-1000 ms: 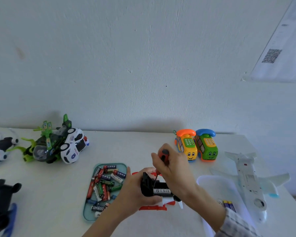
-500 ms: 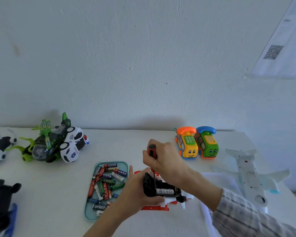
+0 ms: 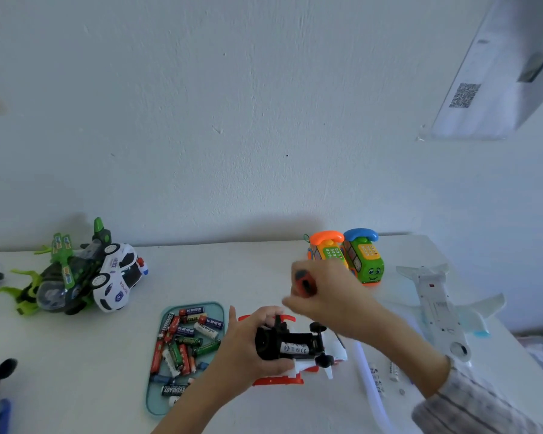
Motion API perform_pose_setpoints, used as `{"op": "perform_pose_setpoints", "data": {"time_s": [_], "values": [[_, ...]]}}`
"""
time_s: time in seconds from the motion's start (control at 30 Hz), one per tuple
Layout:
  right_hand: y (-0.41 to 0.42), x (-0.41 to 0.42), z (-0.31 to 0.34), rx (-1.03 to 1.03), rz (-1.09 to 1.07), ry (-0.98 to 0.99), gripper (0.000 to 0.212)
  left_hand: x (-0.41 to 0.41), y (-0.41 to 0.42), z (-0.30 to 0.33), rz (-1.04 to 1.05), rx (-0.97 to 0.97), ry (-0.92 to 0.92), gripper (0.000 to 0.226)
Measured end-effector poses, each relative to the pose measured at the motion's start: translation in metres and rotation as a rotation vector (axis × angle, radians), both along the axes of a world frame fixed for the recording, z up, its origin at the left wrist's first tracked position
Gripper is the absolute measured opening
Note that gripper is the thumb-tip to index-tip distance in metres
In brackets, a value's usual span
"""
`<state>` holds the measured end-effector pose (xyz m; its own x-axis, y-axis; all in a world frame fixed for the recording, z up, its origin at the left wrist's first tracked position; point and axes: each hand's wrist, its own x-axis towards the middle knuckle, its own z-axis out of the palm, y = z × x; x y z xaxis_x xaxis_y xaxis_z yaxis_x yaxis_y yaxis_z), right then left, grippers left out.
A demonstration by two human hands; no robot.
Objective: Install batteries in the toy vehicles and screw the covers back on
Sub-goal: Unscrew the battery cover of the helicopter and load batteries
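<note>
Left hand (image 3: pixel 251 343) grips the upturned red-and-white toy car (image 3: pixel 295 349) mid-desk, battery in, cover seemingly off, right hand (image 3: pixel 323 296) clutching the red-handled screwdriver (image 3: pixel 304 281) above it, so screwing's probably still left.

- "EVEREADY" is on batteries (image 3: pixel 173 390) in the tray (image 3: pixel 153 405).
- "POLICE" is on the white car (image 3: pixel 116 277), at 9 o'clock.
- A square code sits on the paper (image 3: pixel 464 95), at 2 o'clock.
</note>
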<state>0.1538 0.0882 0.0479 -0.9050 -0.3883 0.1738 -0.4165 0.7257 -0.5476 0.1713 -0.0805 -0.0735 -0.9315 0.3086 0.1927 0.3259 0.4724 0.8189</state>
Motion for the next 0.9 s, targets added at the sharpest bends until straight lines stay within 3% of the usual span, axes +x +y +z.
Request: {"op": "perform_pose_setpoints", "data": {"time_s": [0.17,0.23,0.33,0.5,0.77,0.9], "values": [[-0.004,0.011,-0.04,0.203,0.157,-0.136,0.026,-0.001,0.001,0.001,-0.018,-0.02,0.004,0.057],[-0.006,0.012,-0.048,0.222,0.147,-0.114,0.012,0.0,0.001,0.002,-0.019,-0.035,0.004,0.056],[-0.006,0.012,-0.052,0.189,0.131,-0.122,0.012,0.0,0.001,0.002,-0.017,-0.039,-0.007,0.056],[-0.001,0.02,-0.053,0.092,0.115,-0.117,0.041,0.0,0.0,-0.002,-0.032,0.021,-0.026,0.052],[0.049,0.015,-0.045,-0.433,-0.342,-0.147,0.037,-0.001,-0.002,-0.003,-0.055,0.071,-0.088,0.048],[0.095,0.004,-0.06,-0.465,-0.614,-0.218,0.043,0.0,-0.003,-0.003,-0.053,0.07,-0.082,0.05]]}}
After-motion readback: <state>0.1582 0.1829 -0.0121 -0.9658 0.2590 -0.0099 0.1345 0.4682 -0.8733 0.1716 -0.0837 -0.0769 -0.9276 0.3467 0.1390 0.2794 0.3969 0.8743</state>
